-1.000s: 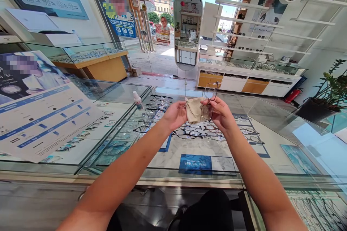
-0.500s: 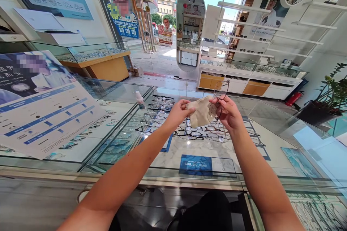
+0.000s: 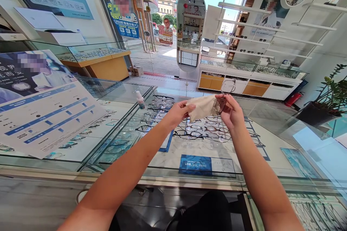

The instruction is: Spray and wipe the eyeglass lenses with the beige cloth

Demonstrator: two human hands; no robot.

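Note:
Above the glass counter, my left hand [image 3: 179, 112] pinches one edge of a beige cleaning cloth [image 3: 202, 107]. The cloth stretches across to my right hand [image 3: 231, 110], whose fingers are closed on a pair of eyeglasses [image 3: 228, 86]. One lens stands up above the fingers; the other lies lower, against the cloth's right end. How far the right fingers also grip the cloth I cannot tell. Below both hands, several rows of eyeglass frames [image 3: 189, 134] lie inside the display case. A small white spray bottle [image 3: 140, 100] stands on the glass left of my left hand.
A large printed board [image 3: 51, 115] leans on the counter at left. A blue-and-white card [image 3: 196, 165] lies near the front edge. An oval mirror [image 3: 191, 30] and wall shelves [image 3: 252, 23] stand beyond. At right are a potted plant [image 3: 322, 104] and a fire extinguisher [image 3: 294, 98].
My right hand has shifted slightly right and turned the eyeglasses. The cloth is drawn out wider and flatter between the hands. My left hand has barely moved.

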